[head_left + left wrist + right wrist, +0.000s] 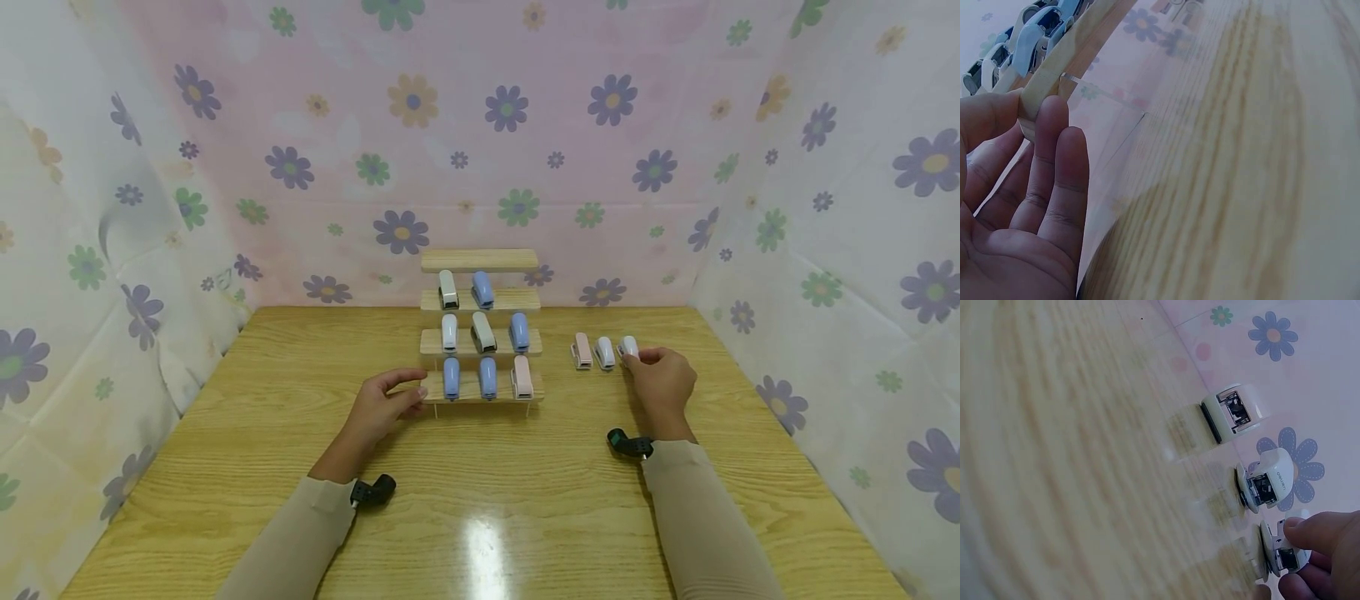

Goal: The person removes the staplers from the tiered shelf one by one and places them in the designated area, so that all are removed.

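now pinched: a white stapler (628, 343)

toward the far right corner of the tabletop (570, 500), the right hand (663, 385) pinches it beside a second white stapler (604, 353); a pink stapler (582, 351) is near. the left hand (385, 404) pinches the lowest step (469, 387) of a wooden rack (480, 260) toward the far edge.

We see a small white stapler (628, 342) pinched in the right hand (664, 385) at the far right of a row of three; a second white stapler (604, 352) sits just beside it, then a pink stapler (582, 350). To their left we find a four-tier wooden rack (480, 261), its lowest board (469, 390) gripped at the left end by the left hand (386, 406). Eight more staplers (451, 378) stand on it: blue, blue, pink lowest; white, cream, blue next; cream, blue above.
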